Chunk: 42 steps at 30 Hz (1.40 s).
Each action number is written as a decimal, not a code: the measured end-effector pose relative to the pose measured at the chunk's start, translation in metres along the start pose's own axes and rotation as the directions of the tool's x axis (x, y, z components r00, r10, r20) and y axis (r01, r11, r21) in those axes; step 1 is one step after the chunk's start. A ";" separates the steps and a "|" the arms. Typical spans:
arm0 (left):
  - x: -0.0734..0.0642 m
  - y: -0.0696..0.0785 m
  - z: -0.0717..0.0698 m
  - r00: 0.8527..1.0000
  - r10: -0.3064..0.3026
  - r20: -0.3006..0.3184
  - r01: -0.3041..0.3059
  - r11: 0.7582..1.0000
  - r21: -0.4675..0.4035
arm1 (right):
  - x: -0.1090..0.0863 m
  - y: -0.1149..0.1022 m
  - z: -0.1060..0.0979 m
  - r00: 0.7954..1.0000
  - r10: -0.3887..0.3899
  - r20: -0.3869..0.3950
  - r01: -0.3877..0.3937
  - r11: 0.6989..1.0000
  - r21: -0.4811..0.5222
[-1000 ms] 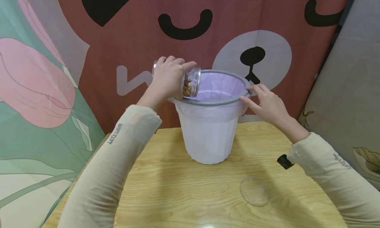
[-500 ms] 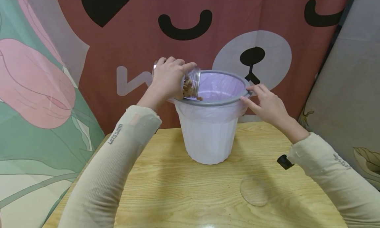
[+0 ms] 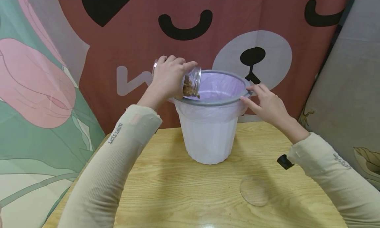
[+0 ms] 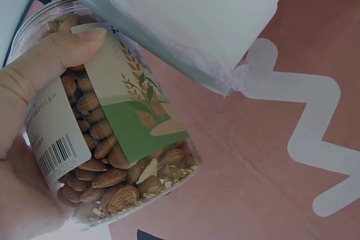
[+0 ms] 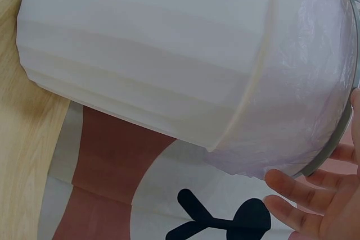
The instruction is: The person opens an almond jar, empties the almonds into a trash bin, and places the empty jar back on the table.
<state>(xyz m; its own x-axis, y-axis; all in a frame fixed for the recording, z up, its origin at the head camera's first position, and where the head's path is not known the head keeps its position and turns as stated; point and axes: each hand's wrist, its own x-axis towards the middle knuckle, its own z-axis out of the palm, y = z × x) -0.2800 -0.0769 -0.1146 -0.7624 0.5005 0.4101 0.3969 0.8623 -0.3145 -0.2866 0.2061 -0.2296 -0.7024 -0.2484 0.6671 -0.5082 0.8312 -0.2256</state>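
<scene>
My left hand (image 3: 168,75) grips a clear plastic jar (image 4: 135,105) on its side, mouth tipped over the left rim of a white trash can (image 3: 209,135). Almonds (image 4: 107,178) and other bits show behind its label in the left wrist view. Brown pieces (image 3: 187,86) have gathered near the mouth, and a small greenish bit is at its lower lip. A grey ring (image 3: 221,103) holds a thin lilac bag (image 3: 218,86) in the can. My right hand (image 3: 268,104) holds the ring's right side, thumb and fingers spread; fingertips meet the bag's edge in the right wrist view.
A round clear lid (image 3: 254,190) lies on the wooden table (image 3: 190,195), in front of the can. Near the right sleeve is a small black object (image 3: 285,162). A printed cloth (image 3: 133,40) hangs right behind the can.
Brown pieces slid to the jar's mouth, and a clump tipped over its lip half a second ago; now only a small greenish bit shows there. Both hands stay nearly in place.
</scene>
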 end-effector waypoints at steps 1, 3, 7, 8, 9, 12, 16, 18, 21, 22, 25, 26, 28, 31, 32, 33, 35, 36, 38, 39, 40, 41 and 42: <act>0.000 0.000 0.000 1.000 0.001 -0.002 -0.001 1.000 -0.001 | 0.000 0.000 0.000 1.000 0.000 -0.001 0.000 1.000 0.000; 0.000 0.000 0.000 1.000 -0.001 -0.005 0.001 1.000 -0.001 | 0.000 0.001 0.000 1.000 -0.001 -0.002 0.001 1.000 -0.002; 0.000 0.001 0.001 1.000 -0.003 -0.010 0.003 1.000 -0.001 | 0.000 0.001 0.001 1.000 0.000 -0.005 0.000 1.000 -0.005; 0.000 0.001 0.001 1.000 -0.001 -0.011 0.001 1.000 0.001 | 0.000 0.001 0.001 1.000 0.001 -0.005 -0.001 1.000 -0.006; 0.000 0.001 0.001 1.000 0.002 -0.012 -0.002 1.000 0.001 | 0.000 0.001 0.002 1.000 0.001 -0.006 -0.001 1.000 -0.006; 0.001 0.000 0.002 1.000 0.012 -0.014 -0.012 1.000 0.005 | 0.000 0.002 0.002 1.000 0.005 -0.004 -0.005 1.000 -0.004; 0.001 0.000 0.002 1.000 0.018 -0.013 -0.018 1.000 0.017 | 0.000 0.002 0.002 1.000 0.009 0.003 -0.009 1.000 -0.001; 0.001 0.000 0.002 1.000 0.017 -0.008 -0.017 1.000 0.023 | 0.000 0.001 0.003 1.000 0.013 0.006 -0.013 1.000 0.000; 0.001 0.001 0.001 1.000 0.002 0.003 -0.003 0.999 0.032 | 0.001 0.001 0.003 1.000 0.015 0.005 -0.015 1.000 0.001; 0.001 0.002 0.001 1.000 -0.005 0.008 0.005 0.999 0.037 | 0.001 0.002 0.003 1.000 0.015 0.005 -0.015 1.000 0.001; 0.001 0.003 0.000 1.000 -0.025 0.017 0.024 0.998 0.054 | 0.001 0.001 0.003 1.000 0.012 0.004 -0.012 1.000 0.002; 0.001 0.003 0.000 0.999 -0.028 0.016 0.027 0.998 0.061 | 0.001 0.001 0.003 1.000 0.012 0.004 -0.012 1.000 0.002; 0.001 0.002 0.000 1.000 -0.027 0.015 0.026 0.997 0.067 | 0.001 0.001 0.003 1.000 0.011 0.006 -0.011 1.000 0.003; 0.000 0.002 0.000 1.000 -0.022 0.011 0.021 0.998 0.065 | 0.001 0.002 0.003 1.000 0.014 0.009 -0.014 1.000 0.001; 0.000 0.002 0.000 1.000 -0.020 0.011 0.019 0.998 0.065 | 0.001 0.002 0.003 1.000 0.014 0.010 -0.014 1.000 0.001; 0.000 0.001 0.000 1.000 -0.018 0.011 0.018 0.998 0.065 | 0.001 0.002 0.004 1.000 0.014 0.011 -0.014 1.000 0.002; -0.001 0.001 0.000 1.000 -0.016 0.007 0.015 0.998 0.063 | 0.001 0.002 0.004 1.000 0.013 0.011 -0.013 1.000 0.001; -0.001 0.001 0.000 1.000 -0.012 0.002 0.012 0.998 0.064 | 0.001 0.002 0.004 1.000 0.012 0.009 -0.012 1.000 0.000; -0.001 0.000 0.001 1.000 -0.004 -0.009 0.004 0.998 0.065 | 0.001 0.002 0.004 1.000 0.010 0.005 -0.010 1.000 -0.002; -0.002 0.000 0.001 1.000 0.000 -0.015 0.001 0.998 0.067 | 0.001 0.002 0.004 1.000 0.009 0.003 -0.009 1.000 -0.004; -0.002 0.000 0.001 1.000 0.004 -0.021 -0.003 0.998 0.068 | 0.001 0.002 0.004 1.000 0.009 0.001 -0.009 1.000 -0.005; -0.002 0.000 0.001 1.000 0.008 -0.026 -0.006 0.998 0.069 | 0.001 0.002 0.004 1.000 0.008 -0.001 -0.008 1.000 -0.006; -0.002 -0.001 0.001 1.000 0.012 -0.028 -0.010 0.997 0.071 | 0.001 0.001 0.004 1.000 0.008 -0.002 -0.008 1.000 -0.006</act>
<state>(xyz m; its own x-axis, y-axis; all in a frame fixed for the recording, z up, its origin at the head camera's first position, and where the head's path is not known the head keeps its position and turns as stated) -0.2796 -0.0784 -0.1165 -0.7429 0.5125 0.4306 0.3668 0.8498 -0.3786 -0.2897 0.2053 -0.2322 -0.7052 -0.2406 0.6669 -0.4993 0.8363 -0.2264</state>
